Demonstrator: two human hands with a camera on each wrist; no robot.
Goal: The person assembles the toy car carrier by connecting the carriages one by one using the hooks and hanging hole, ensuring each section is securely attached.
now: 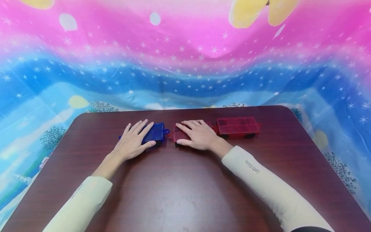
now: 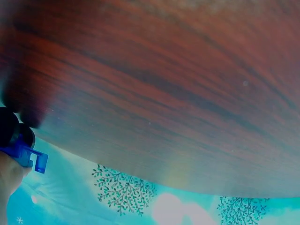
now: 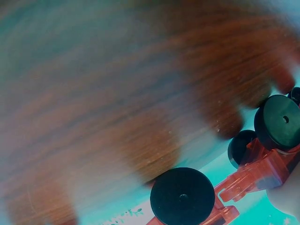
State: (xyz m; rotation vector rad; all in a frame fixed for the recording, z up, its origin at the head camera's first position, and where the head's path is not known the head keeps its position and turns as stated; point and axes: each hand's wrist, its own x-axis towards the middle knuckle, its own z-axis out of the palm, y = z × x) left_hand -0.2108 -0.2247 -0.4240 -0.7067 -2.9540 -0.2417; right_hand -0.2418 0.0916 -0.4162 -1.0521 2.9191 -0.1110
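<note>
A blue see-through toy train car [image 1: 157,131] with black wheels stands near the table's far side. My left hand [image 1: 131,141] lies across its top, fingers straight and spread, the thumb along the near edge. Just right of it is a red see-through toy train car [image 1: 178,133], largely covered by my right hand [image 1: 200,135], whose fingers are extended over it. A second red car [image 1: 239,125] follows on the right, coupled end to end with the first. In the left wrist view the blue coupling hook [image 2: 40,161] shows; a red coupling [image 3: 253,176] shows in the right wrist view.
Everything stands on a dark reddish-brown wooden table [image 1: 174,187] with rounded far corners. Behind it hangs a pink and blue cloth [image 1: 185,64] printed with snowflakes. Pale sleeves [image 1: 258,180] cover both forearms. The blue and red cars' facing couplings [image 1: 168,133] sit close together.
</note>
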